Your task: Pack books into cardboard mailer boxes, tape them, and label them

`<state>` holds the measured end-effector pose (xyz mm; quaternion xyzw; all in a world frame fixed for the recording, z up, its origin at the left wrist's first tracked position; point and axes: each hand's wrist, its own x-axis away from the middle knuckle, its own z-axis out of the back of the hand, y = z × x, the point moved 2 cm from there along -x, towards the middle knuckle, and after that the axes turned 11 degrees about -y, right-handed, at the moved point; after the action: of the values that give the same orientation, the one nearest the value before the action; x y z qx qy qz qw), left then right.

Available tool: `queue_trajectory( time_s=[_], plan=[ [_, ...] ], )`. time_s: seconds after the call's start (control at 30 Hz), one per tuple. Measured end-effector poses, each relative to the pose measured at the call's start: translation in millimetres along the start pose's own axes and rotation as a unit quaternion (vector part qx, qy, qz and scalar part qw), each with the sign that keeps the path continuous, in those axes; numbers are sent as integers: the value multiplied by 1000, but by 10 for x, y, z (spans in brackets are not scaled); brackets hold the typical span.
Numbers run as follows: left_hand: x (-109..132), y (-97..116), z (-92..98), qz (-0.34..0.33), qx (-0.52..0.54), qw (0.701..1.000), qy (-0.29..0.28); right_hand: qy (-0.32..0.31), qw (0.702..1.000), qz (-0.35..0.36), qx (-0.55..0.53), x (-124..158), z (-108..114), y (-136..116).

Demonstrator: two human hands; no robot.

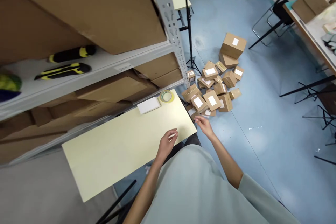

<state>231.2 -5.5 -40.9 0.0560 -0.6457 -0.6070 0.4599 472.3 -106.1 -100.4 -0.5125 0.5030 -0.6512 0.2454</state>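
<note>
Head view, clock read with twelve at the top edge. Pale tabletop (pixel 115 150) runs slantwise through eight o'clock from centre. Left hand (pixel 167 142) is above its near edge, palm inward, fingers loosely curled, a small gap between thumb and fingertips; nothing seen in the grasp. Contact with the surface: cannot tell.

Right hand (pixel 204 126) lies at between two and three o'clock from the left, just past the tabletop's end, fingers half bent and a little apart, no object visible in it. The two hands are apart.

Tape roll (pixel 172 96) lies flat on the tabletop at twelve o'clock from the left hand; white stack (pixel 148 105), sheets or cards, sits just beside the roll, at eleven o'clock from that hand.

Carton pile (pixel 211 100) on blue floor (pixel 262 126): twelve to one o'clock from the right hand, many small brown boxes heaped at odd tilts, several with white labels. Whether the fingers touch any is unclear; they look apart.

Grey shelving (pixel 110 63) at ten o'clock from centre, loaded with large cartons (pixel 105 10); two black-and-yellow tools (pixel 68 71) lie on its upper board. Black stand (pixel 189 31) at one o'clock; black chair (pixel 283 10) at two.
</note>
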Motion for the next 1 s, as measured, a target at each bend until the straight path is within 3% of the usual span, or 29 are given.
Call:
queue_trajectory(
  time_s=[0.13, 0.33, 0.47, 0.6, 0.77, 0.87, 1.0],
  plan=[
    [603, -309, 173, 40, 50, 995, 71, -113, 993, -15, 17, 29, -506, -121],
    [1308, -371, 506, 11, 115, 964, 240, -242, 968, -1, 67, 143, -1158, -438],
    [1966, -523, 673, -17, 144, 930, 339, -315, 943, 10, 102, 438, -1743, -614],
    [2784, -891, 697, -31, 168, 888, 427, -406, 901, 33, 150, 969, -2490, -692],
    [3892, -1548, 617, -24, 220, 808, 547, -521, 827, 56, 203, 1841, -3532, -574],
    [4578, -1945, 497, -14, 266, 749, 607, -575, 783, 57, 230, 2379, -4115, -404],
    [5426, -2398, 229, -15, 312, 643, 700, -647, 709, 65, 273, 3055, -4796, -159]
  ],
)
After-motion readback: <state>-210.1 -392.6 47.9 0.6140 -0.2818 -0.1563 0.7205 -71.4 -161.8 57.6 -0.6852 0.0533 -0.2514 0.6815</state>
